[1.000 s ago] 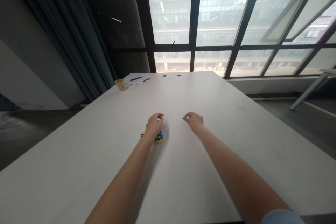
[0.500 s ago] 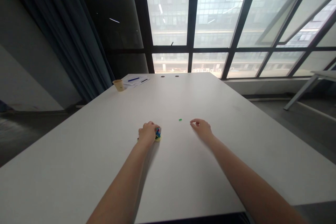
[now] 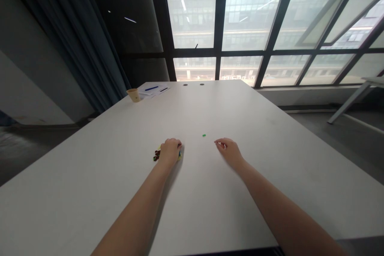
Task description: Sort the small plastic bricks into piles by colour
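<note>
My left hand (image 3: 171, 150) is curled down over a small group of coloured pieces, its fingers bent together; what they grip, if anything, is hidden. Dark reddish-brown pieces (image 3: 156, 155) show left of the hand, and blue and yellow ones (image 3: 180, 156) peek out at its right side. A small green block (image 3: 204, 135) lies alone on the table between the hands. To its right, my right hand (image 3: 229, 150) has thumb and forefinger brought together in a pinch. Anything between those fingertips is too small to make out.
The white table (image 3: 216, 108) stretches toward the windows. At its far left stand a tan paper cup (image 3: 134, 95) and papers (image 3: 157, 91) with a blue pen (image 3: 151, 88) on them. Two dark round fittings lie near the far edge.
My left hand has shifted so that more brown pieces show on its left and fewer blue ones on its right. The right hand stays pinched, nearly in place. The view has tilted slightly.
</note>
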`<action>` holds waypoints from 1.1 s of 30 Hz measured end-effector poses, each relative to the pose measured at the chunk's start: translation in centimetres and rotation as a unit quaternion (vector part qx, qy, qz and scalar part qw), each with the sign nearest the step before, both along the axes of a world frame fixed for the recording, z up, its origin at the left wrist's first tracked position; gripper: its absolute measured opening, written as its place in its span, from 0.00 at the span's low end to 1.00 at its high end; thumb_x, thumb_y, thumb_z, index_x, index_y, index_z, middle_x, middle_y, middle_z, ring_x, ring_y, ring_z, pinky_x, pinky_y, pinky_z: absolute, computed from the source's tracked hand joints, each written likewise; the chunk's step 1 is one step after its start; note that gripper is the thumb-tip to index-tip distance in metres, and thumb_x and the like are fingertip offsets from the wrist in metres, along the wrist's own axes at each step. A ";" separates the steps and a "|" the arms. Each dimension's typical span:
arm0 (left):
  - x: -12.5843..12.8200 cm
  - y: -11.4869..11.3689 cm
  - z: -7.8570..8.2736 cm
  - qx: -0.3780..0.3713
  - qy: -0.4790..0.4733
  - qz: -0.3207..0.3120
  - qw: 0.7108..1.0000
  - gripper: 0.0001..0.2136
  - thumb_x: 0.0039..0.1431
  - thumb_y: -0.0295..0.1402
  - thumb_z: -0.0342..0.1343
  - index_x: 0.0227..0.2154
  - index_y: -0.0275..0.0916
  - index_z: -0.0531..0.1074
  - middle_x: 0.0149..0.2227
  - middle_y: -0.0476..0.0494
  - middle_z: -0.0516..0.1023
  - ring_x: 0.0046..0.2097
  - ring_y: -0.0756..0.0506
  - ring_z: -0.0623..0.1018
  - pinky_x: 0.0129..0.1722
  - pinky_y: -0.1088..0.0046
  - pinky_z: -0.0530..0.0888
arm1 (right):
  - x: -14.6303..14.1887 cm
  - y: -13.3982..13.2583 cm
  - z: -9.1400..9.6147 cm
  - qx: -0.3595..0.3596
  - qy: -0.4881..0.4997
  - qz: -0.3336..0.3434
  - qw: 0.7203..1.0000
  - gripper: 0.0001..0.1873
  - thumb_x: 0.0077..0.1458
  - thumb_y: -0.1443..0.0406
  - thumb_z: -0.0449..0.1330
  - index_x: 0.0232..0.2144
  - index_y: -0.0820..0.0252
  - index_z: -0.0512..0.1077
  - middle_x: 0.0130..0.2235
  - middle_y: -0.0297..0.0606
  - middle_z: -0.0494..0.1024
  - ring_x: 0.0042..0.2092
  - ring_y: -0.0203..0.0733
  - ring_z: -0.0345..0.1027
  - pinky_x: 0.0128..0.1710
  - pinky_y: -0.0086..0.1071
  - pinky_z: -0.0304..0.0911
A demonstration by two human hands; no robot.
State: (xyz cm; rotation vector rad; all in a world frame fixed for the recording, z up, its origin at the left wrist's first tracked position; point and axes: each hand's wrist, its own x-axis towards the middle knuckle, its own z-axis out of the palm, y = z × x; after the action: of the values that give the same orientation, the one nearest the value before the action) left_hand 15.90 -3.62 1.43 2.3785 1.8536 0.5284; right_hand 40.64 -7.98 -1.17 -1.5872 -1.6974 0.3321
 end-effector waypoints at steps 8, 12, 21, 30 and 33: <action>3.4 -3.0 0.7 -0.251 -0.544 -0.071 0.797 0.17 0.45 0.39 0.57 0.39 0.38 0.70 0.37 0.40 0.77 0.35 0.48 0.74 0.32 0.75 0.67 | -1.7 -1.6 2.2 0.112 0.034 0.097 0.988 0.10 0.51 0.63 0.55 0.35 0.57 0.74 0.23 0.33 0.67 0.30 0.37 0.61 0.35 0.31 0.58; 4.6 -4.6 1.2 -0.337 -0.602 -0.097 0.717 0.21 0.40 0.40 0.63 0.38 0.38 0.69 0.33 0.42 0.78 0.31 0.51 0.74 0.28 0.79 0.65 | -3.0 -2.9 3.4 0.153 0.058 0.174 0.971 0.11 0.50 0.61 0.58 0.38 0.54 0.73 0.27 0.34 0.70 0.33 0.38 0.62 0.39 0.34 0.59; 4.8 -4.1 0.3 -0.315 -0.568 -0.088 0.755 0.17 0.45 0.42 0.58 0.36 0.37 0.69 0.34 0.41 0.77 0.32 0.50 0.75 0.32 0.75 0.68 | -2.4 -1.9 3.0 0.153 0.012 0.132 0.979 0.08 0.52 0.60 0.56 0.31 0.54 0.75 0.27 0.35 0.71 0.33 0.37 0.63 0.38 0.32 0.58; -0.1 -1.3 0.7 -0.002 -0.050 -0.001 0.999 0.10 0.51 0.27 0.49 0.33 0.39 0.74 0.39 0.39 0.75 0.43 0.39 0.71 0.44 0.64 0.65 | 4.5 4.6 2.4 -0.101 -0.187 -0.110 0.971 0.12 0.53 0.59 0.55 0.35 0.52 0.76 0.37 0.38 0.76 0.40 0.42 0.66 0.39 0.35 0.52; -0.8 -0.9 0.3 -0.038 0.005 0.023 0.999 0.12 0.52 0.28 0.47 0.33 0.40 0.75 0.39 0.39 0.75 0.41 0.39 0.72 0.39 0.66 0.66 | 4.0 5.1 1.5 -0.118 -0.194 -0.101 0.969 0.12 0.53 0.60 0.54 0.35 0.52 0.76 0.39 0.39 0.77 0.42 0.43 0.66 0.40 0.35 0.51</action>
State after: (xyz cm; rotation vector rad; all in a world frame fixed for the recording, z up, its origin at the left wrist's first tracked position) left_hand 15.08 -4.52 1.71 2.2987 1.9015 0.4424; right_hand 44.60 -2.86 0.33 -2.0917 -1.8114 0.1290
